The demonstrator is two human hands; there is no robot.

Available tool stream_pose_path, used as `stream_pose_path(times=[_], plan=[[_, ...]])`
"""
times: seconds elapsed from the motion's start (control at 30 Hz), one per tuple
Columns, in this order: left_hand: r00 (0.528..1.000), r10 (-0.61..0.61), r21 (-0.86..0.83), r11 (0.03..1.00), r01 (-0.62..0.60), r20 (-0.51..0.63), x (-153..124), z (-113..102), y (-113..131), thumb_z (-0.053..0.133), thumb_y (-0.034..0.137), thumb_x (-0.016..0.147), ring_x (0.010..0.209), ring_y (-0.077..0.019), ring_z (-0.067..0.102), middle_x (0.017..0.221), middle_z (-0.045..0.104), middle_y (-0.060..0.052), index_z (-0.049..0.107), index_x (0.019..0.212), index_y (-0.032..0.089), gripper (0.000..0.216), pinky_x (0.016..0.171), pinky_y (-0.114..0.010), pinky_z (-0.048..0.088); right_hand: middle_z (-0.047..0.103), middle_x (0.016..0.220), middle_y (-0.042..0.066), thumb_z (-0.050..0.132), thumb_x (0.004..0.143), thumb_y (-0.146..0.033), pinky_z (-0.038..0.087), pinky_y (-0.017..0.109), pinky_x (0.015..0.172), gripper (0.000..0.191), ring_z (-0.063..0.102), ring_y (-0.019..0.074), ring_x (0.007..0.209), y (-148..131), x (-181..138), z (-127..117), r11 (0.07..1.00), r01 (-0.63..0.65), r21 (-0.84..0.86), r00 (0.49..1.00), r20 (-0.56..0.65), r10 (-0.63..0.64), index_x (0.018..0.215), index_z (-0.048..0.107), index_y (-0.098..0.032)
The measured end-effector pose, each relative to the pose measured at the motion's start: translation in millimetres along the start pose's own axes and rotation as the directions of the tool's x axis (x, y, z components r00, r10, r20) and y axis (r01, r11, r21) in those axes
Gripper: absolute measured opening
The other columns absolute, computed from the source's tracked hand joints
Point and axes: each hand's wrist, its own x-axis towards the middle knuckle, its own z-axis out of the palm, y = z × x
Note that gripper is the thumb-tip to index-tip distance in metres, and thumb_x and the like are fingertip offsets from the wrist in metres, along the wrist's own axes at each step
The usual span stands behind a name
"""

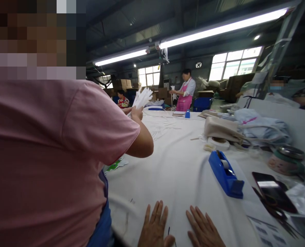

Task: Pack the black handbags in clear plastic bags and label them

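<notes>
My left hand [154, 226] and my right hand [203, 229] lie flat side by side on the white cloth [178, 168] that covers the table, fingers spread and pointing away from me. Neither holds anything. A small dark speck or thread lies on the cloth between them. A blue tape dispenser [225, 174] stands a little beyond my right hand, nearest to it.
A person in a pink shirt [51, 154] fills the left, holding a bundle of white strips [142, 97]. To the right lie a phone [273, 190], scissors, a lidded tin [286, 159], tape rolls and bags. Other workers stand at the far end.
</notes>
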Motion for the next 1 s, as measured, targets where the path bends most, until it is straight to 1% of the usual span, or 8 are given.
stream_pose_path(times=[0.23,0.3,0.43,0.5,0.63,0.77,0.93,1.0], plan=[[0.996,0.047,0.068,0.997,-0.042,-0.074,-4,0,8,0.051,0.059,0.087,0.131,-0.0291,0.047,0.145,0.048,-0.013,0.017,0.154,0.015,0.087,0.105,-0.044,0.036,0.046,0.144,0.001,0.047,0.095,-0.047,0.052,0.039,0.094,0.058,0.056,0.0276,0.123,2,-13,-4,0.998,-0.038,0.042,0.987,0.156,0.031,0.149,0.031,-0.034],[0.999,0.010,0.047,0.999,-0.008,-0.042,-1,-9,13,0.054,0.054,0.087,0.133,-0.0292,0.044,0.148,0.044,-0.012,0.016,0.154,0.016,0.086,0.107,-0.045,0.034,0.043,0.147,0.002,0.044,0.096,-0.047,0.048,0.044,0.101,0.055,0.051,0.0289,0.129,-3,-5,-16,0.991,-0.105,0.077,0.968,0.238,0.083,0.148,0.033,-0.032],[0.998,-0.065,0.022,0.998,0.065,0.015,4,-27,20,0.055,0.042,0.089,0.137,-0.0271,0.040,0.152,0.039,-0.008,0.018,0.153,0.021,0.078,0.111,-0.046,0.030,0.036,0.152,0.002,0.039,0.097,-0.052,0.036,0.051,0.112,0.057,0.037,0.0284,0.139,-7,6,-50,0.949,-0.264,0.173,0.884,0.436,0.166,0.149,0.028,-0.032],[0.998,-0.065,0.021,0.998,0.065,0.019,5,-31,20,0.054,0.044,0.090,0.137,-0.0273,0.040,0.152,0.039,-0.008,0.020,0.153,0.024,0.074,0.111,-0.047,0.030,0.035,0.153,0.003,0.040,0.096,-0.055,0.031,0.053,0.114,0.060,0.035,0.0282,0.140,-3,-1,-65,0.939,-0.289,0.185,0.867,0.467,0.175,0.150,0.026,-0.033],[1.000,-0.017,0.010,1.000,0.017,0.014,5,-30,17,0.049,0.058,0.089,0.136,-0.0299,0.041,0.152,0.038,-0.009,0.023,0.153,0.026,0.076,0.111,-0.049,0.029,0.034,0.154,0.006,0.047,0.094,-0.054,0.028,0.052,0.114,0.064,0.036,0.0296,0.140,6,-37,-84,0.955,-0.279,0.098,0.903,0.365,0.226,0.150,0.027,-0.031],[0.996,-0.031,-0.031,0.999,0.034,0.079,8,-32,17,0.051,0.060,0.088,0.138,-0.0322,0.039,0.154,0.034,-0.010,0.020,0.153,0.026,0.080,0.110,-0.054,0.030,0.032,0.156,0.006,0.048,0.093,-0.052,0.032,0.049,0.112,0.066,0.037,0.0296,0.139,15,-64,-86,0.969,-0.247,0.006,0.929,0.286,0.235,0.151,0.026,-0.031],[0.968,-0.079,-0.128,0.985,0.112,0.238,12,-48,16,0.054,0.063,0.085,0.143,-0.0319,0.030,0.157,0.024,-0.009,0.016,0.154,0.029,0.086,0.114,-0.055,0.029,0.045,0.147,0.000,0.049,0.088,-0.052,0.047,0.053,0.099,0.066,0.051,0.0318,0.128,25,-85,-55,0.993,-0.114,-0.006,0.967,0.227,0.112,0.149,0.029,-0.039],[0.964,-0.077,-0.169,0.978,0.122,0.255,12,-48,14,0.052,0.068,0.084,0.144,-0.0307,0.026,0.158,0.022,-0.009,0.015,0.154,0.029,0.088,0.115,-0.054,0.028,0.051,0.143,-0.006,0.048,0.083,-0.048,0.049,0.059,0.094,0.062,0.054,0.0335,0.125,26,-92,-40,0.971,-0.237,-0.025,0.964,0.117,0.238,0.143,0.032,-0.051]])
